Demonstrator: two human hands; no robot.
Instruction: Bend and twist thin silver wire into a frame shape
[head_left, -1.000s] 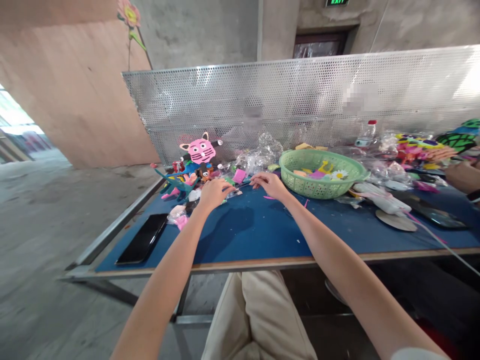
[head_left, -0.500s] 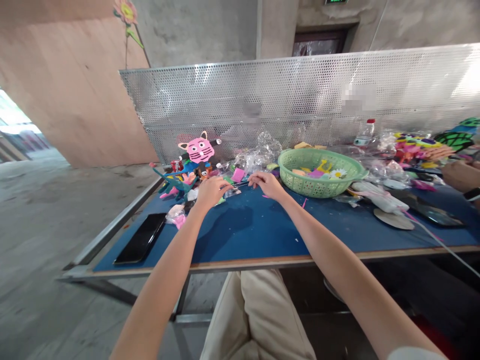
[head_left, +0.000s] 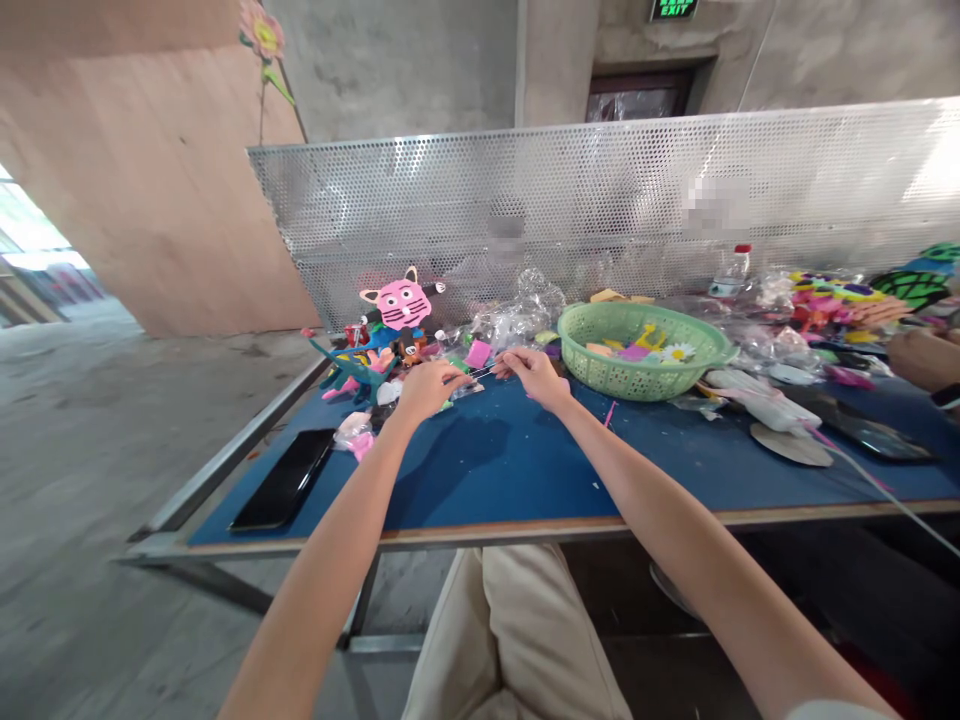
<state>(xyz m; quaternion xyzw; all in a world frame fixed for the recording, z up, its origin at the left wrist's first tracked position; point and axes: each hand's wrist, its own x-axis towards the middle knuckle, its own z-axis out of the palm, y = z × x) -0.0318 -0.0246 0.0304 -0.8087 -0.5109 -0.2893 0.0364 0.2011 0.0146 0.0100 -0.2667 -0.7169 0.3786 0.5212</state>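
Observation:
Over the blue tabletop [head_left: 465,480], my left hand [head_left: 430,390] is closed with its fingertips pinched on one end of a thin, shiny wire [head_left: 484,371]. The other end runs into the pinched fingers of my right hand [head_left: 537,378]. The wire spans the small gap between both hands, and there may be more than one strand. Just behind them lie a small pink piece [head_left: 478,353] and a crumpled clear plastic bag [head_left: 517,315]. A pink cat-faced figure [head_left: 403,303] stands behind my left hand. To the right of my right hand sits a green basket [head_left: 630,380] with colourful pieces inside.
A black phone [head_left: 283,482] lies at the table's left. On the right are a white device with a cable [head_left: 765,398], a second phone [head_left: 862,425], a red-capped bottle [head_left: 731,272] and another person's hand [head_left: 926,355]. A perforated metal panel [head_left: 450,190] borders the back.
The camera view has shifted slightly. Both hands keep their pinch on the wire, and my right hand has turned a little. The other person's hand at the right edge has moved slightly.

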